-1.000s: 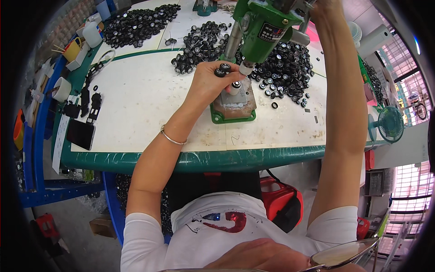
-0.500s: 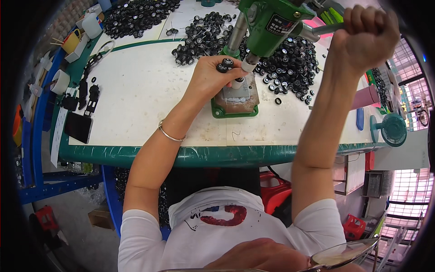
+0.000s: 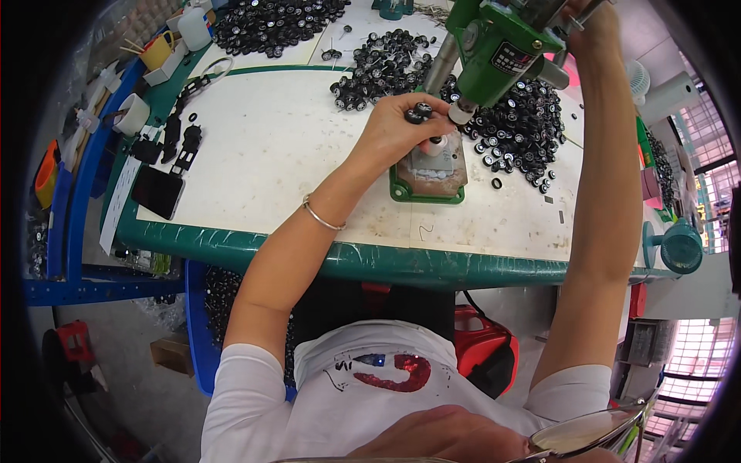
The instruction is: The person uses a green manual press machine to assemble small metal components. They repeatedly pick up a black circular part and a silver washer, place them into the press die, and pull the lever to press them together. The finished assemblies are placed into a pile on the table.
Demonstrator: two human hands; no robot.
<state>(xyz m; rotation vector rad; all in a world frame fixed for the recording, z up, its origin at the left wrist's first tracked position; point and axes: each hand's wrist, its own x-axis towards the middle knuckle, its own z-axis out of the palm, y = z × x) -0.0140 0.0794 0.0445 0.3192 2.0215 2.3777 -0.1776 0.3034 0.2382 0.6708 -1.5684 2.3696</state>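
Note:
A green hand press [image 3: 494,58] stands on the table, its pale cylindrical ram tip [image 3: 461,113] above a metal plate [image 3: 434,162] on the base. My left hand [image 3: 394,131] is closed beside the ram tip, gripping small black toy wheels [image 3: 419,113] that show between its fingers. At the fingertips, another dark wheel [image 3: 437,140] sits on a white holder over the plate; the fingers partly hide it. My right arm reaches up to the top edge, where my right hand [image 3: 594,31] is closed round the press lever [image 3: 588,12]. Its fingers are partly cut off.
Heaps of black wheels lie behind the press [image 3: 386,65], right of it [image 3: 521,127] and at the back left [image 3: 274,27]. A phone [image 3: 158,191], a yellow mug [image 3: 158,52] and a white bottle [image 3: 194,29] are at left. A small green fan [image 3: 681,245] stands right.
My right hand has gone up and away to the top edge with the lever. My left hand stays by the ram tip with the wheels. The whole view has shifted slightly.

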